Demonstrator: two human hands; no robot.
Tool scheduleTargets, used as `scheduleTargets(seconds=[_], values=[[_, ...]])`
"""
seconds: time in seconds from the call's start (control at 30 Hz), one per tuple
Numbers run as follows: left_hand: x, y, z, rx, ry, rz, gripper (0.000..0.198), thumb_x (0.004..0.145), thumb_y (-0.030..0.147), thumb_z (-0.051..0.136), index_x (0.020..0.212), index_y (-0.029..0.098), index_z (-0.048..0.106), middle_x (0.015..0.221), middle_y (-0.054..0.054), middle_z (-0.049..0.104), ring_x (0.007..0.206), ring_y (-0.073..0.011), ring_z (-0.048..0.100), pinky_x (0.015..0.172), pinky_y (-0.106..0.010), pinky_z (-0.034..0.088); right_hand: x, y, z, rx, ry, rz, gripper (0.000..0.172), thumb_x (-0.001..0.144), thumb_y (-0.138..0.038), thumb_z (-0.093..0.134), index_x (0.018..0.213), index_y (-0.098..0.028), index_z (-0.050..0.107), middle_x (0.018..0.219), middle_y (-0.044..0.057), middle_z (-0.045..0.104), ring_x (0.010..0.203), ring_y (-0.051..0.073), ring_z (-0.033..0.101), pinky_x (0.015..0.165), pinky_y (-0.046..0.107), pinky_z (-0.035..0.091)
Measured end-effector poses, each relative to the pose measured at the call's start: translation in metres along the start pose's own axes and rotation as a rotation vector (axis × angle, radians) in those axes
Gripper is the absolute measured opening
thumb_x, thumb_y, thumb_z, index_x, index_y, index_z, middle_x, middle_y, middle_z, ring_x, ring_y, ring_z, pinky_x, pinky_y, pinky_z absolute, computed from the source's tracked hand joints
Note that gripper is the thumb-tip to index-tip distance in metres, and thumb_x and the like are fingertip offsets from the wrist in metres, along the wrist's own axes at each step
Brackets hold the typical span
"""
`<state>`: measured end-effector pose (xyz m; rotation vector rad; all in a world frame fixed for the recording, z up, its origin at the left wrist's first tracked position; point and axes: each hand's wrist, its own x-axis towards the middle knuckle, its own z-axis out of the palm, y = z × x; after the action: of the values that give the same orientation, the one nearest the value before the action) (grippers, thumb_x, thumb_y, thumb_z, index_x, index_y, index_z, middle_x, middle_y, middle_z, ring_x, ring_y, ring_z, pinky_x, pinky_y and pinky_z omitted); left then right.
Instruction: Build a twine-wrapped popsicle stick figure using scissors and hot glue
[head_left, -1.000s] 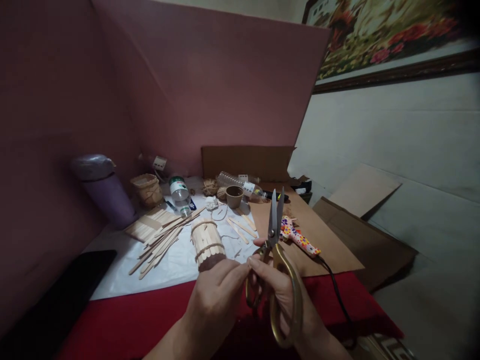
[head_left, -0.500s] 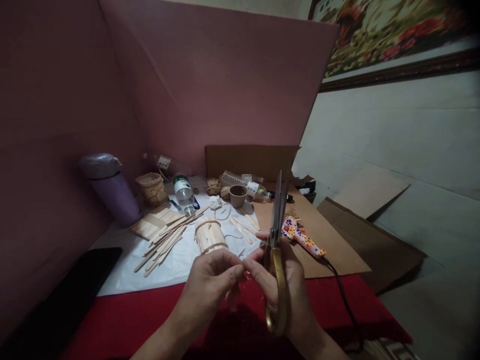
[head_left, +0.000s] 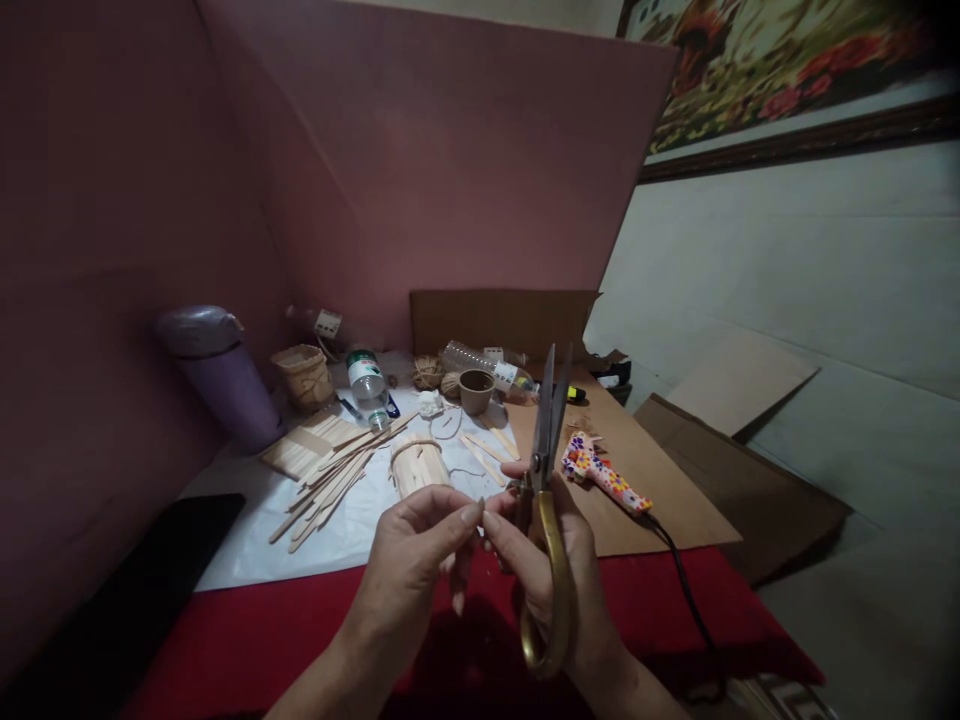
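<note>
Gold-handled steel scissors (head_left: 546,470) held upright above the near edge of the desk, at centre of view, tips uppermost and blades parted by a narrow gap. Lower handle loop partly hidden behind the palm. Right hand (head_left: 559,575) closed round the handles, thumb and forefinger stretched toward the other hand. Left hand (head_left: 412,565) pinched, thumb and forefinger tips pressed together and touching the right fingertips; remaining fingers loosely curled. Anything caught in that pinch too small and too dark to make out.

Just behind the hands, on a white sheet (head_left: 352,535): upright cylinder clad in pale wooden sticks (head_left: 418,465), bound with a band, its base hidden by the left fingers. Left of it, a loose fan of flat wooden sticks (head_left: 330,480). Right of the scissors, on brown cardboard (head_left: 660,490): flower-patterned glue gun (head_left: 600,475), lying flat, black cord (head_left: 684,585) trailing off the desk edge and out of view.

Farther back: small brown cup (head_left: 477,390), ball of twine (head_left: 428,372), clear plastic bottle with green cap (head_left: 367,380), small woven basket (head_left: 304,375), purple flask (head_left: 225,375). Items behind the blade tips blurred, not identifiable.

Red cloth (head_left: 285,640) over the near desk. Flat black object (head_left: 150,585) at left, cut off and unlit. Pink backing board (head_left: 450,170) behind; framed floral picture (head_left: 780,70) cropped at top right.
</note>
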<state>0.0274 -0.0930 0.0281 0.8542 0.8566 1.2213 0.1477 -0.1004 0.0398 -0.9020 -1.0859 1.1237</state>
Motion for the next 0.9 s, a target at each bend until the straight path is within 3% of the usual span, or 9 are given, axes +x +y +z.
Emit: scheduleTargets(seconds=[0.43, 0.63, 0.9], values=[[-0.002, 0.004, -0.006, 0.102, -0.107, -0.056, 0.022, 0.074, 0.033, 0.071, 0.069, 0.013, 0.062, 0.058, -0.002, 0.06, 0.041, -0.0075, 0.047, 0.029, -0.015, 0.034, -0.003, -0.003, -0.007, 0.057, -0.107, 0.065, 0.034, 0.073, -0.028, 0.071, 0.099, -0.023, 0.049, 0.068, -0.005, 0.059, 0.061, 0.012, 0.059, 0.059, 0.023, 0.05], [-0.001, 0.007, -0.006, 0.082, -0.157, -0.109, 0.02, 0.073, 0.029, 0.072, 0.071, 0.013, 0.062, 0.061, -0.002, 0.063, 0.039, -0.0075, 0.049, 0.031, -0.017, 0.043, -0.003, 0.0, -0.014, 0.091, -0.106, 0.132, 0.042, 0.071, -0.029, 0.074, 0.102, -0.022, 0.047, 0.067, -0.005, 0.058, 0.054, 0.011, 0.056, 0.049, 0.021, 0.043], [0.002, 0.006, -0.004, 0.039, -0.156, -0.15, 0.022, 0.072, 0.028, 0.073, 0.067, 0.012, 0.059, 0.057, -0.002, 0.061, 0.037, -0.0066, 0.048, 0.03, -0.016, 0.041, -0.001, 0.005, -0.02, 0.105, -0.149, 0.188, 0.048, 0.074, -0.035, 0.075, 0.11, -0.021, 0.046, 0.07, -0.005, 0.056, 0.057, 0.009, 0.053, 0.051, 0.019, 0.041]])
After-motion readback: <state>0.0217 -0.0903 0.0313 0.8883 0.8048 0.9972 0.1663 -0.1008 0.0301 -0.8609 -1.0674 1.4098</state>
